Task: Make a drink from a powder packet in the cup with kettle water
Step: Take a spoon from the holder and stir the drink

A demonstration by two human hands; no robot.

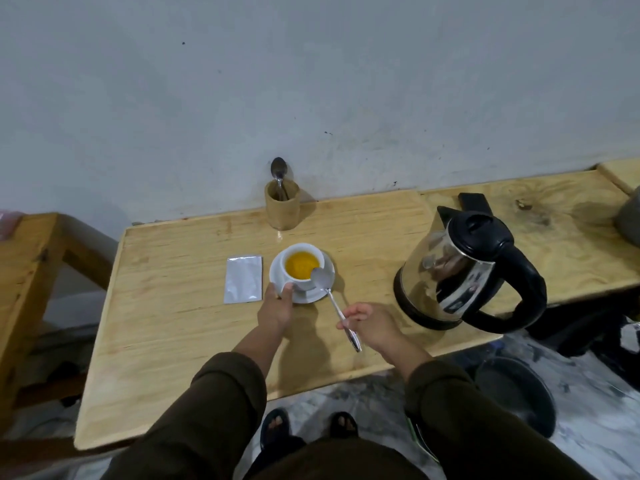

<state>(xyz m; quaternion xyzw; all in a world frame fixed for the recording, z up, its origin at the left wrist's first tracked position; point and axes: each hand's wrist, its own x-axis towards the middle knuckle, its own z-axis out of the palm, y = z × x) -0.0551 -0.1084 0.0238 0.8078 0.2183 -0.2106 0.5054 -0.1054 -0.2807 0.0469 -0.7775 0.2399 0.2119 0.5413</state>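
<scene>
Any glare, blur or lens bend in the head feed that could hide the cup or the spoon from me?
Head view: wide-angle bend curves the pale wooden table; the shiny steel kettle shows bright reflections; the white cup of orange liquid and the metal spoon held in the right hand read clearly; left hand casts a soft shadow.

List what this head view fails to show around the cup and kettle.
- Kettle: water level, hidden by its closed lid.
- Packet: print, torn end; too blurred.
- Grey object: cut off by the right edge.
- Left hand: fingertips hidden behind the saucer.
</scene>
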